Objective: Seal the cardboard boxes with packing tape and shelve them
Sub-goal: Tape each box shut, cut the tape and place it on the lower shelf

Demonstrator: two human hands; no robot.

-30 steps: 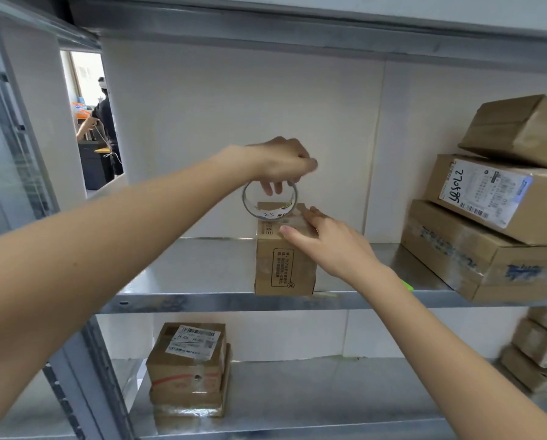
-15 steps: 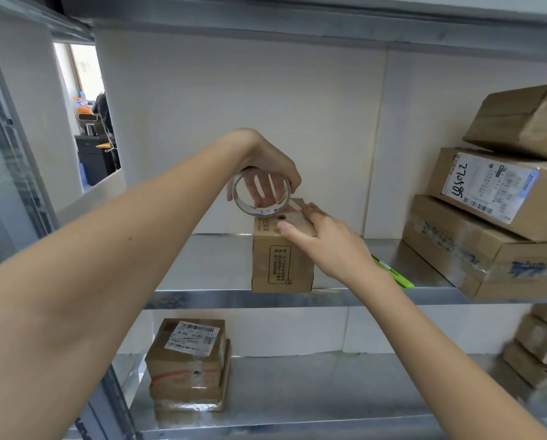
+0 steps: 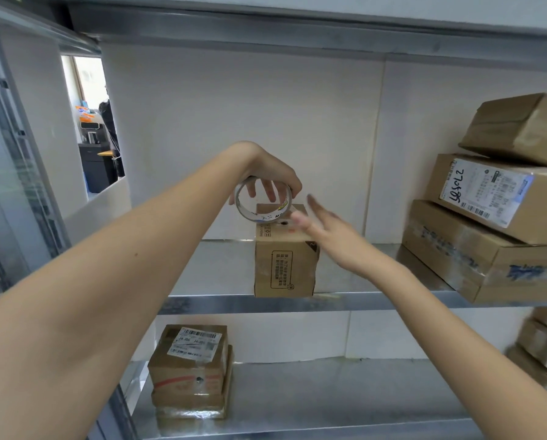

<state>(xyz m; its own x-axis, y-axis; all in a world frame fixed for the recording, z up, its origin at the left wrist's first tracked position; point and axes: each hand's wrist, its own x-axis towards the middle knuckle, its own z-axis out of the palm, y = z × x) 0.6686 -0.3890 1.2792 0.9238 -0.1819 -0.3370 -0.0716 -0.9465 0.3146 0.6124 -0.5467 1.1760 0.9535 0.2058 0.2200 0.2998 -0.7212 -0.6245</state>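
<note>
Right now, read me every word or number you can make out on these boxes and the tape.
"27" and more handwritten digits: white label, right stack; the rest is unclear.
"J4-J06", uncertain: label, lower-shelf box.
Framed print on the small box: too small.
Tape roll markings: blurred.

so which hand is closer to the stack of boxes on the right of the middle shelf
Right. The right hand is open by the small box's top corner, on the side toward the box stack. The left hand grips the tape roll farther left.
</note>
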